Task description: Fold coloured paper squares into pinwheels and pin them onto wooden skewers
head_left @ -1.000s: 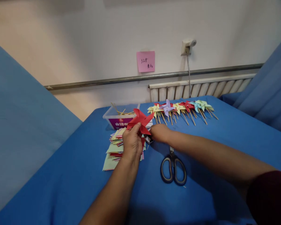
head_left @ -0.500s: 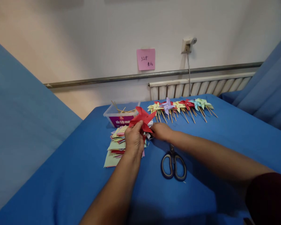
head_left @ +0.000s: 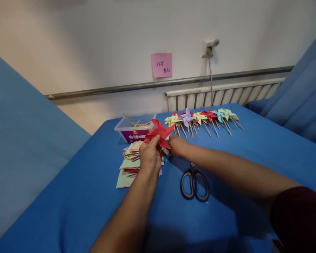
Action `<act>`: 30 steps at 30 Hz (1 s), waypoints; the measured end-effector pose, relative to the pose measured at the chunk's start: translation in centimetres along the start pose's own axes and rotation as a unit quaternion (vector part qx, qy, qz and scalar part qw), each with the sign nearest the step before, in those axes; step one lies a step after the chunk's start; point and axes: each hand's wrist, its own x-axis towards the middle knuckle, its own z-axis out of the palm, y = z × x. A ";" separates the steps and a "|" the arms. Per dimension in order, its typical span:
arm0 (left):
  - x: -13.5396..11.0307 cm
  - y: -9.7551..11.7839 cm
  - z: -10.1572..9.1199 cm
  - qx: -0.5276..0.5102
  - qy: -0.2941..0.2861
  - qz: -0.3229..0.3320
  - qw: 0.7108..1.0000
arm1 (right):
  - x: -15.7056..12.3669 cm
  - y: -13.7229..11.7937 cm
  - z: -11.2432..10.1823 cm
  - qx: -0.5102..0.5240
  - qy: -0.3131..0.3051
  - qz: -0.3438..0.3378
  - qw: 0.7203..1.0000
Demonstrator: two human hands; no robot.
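Seen from the person's own head, two bare forearms reach forward over a blue-covered tabletop (head_left: pixel 252 147). The right arm comes in from the lower right, with a dark red sleeve (head_left: pixel 297 218) at the edge of view.

Nearest on the cloth lie scissors (head_left: pixel 195 182). Their handles point toward the person, and their blades run away and slip under the right forearm.

Beyond them the two hands meet, close side by side. The left hand (head_left: pixel 149 159) is raised above a stack of paper squares (head_left: pixel 127 165) in yellow, green and red. Its fingers are pinched together on the lower middle of a red pinwheel (head_left: pixel 159 131), which stands just above the knuckles with its blades fanned out and tilted to the right.

The right hand (head_left: pixel 179 146) rests low on the cloth just right of the pinwheel, knuckles up. Its fingers point left toward a small object under the pinwheel, too small to make out. Whether they are apart or together cannot be told. The left hand is the one on the pinwheel, and the right hand lies just beside and below it.

Farther back, a clear plastic box (head_left: pixel 134 130) holds thin sticks. To its right, a row of pinwheels (head_left: pixel 200 117) on sticks lies across the cloth.

On the wall behind are a radiator (head_left: pixel 226 95), a wall socket (head_left: pixel 208 45) and a pink note (head_left: pixel 161 65).
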 end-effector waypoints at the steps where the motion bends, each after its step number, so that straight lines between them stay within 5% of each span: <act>1: 0.0 0.0 0.0 0.000 -0.001 -0.001 1.000 | 0.1 0.0 0.1 0.001 0.005 -0.003 1.000; 14: -0.1 -0.3 0.0 0.001 -0.004 0.002 1.000 | 1.1 0.6 1.2 0.147 0.140 0.011 0.979; 21: 0.0 -0.7 -0.2 0.007 -0.022 -0.008 1.000 | 0.5 0.3 -0.7 0.128 0.034 0.034 0.991; 30: -0.2 -0.5 0.0 0.018 -0.014 -0.019 1.000 | -1.7 3.3 -1.5 0.190 0.068 0.062 0.977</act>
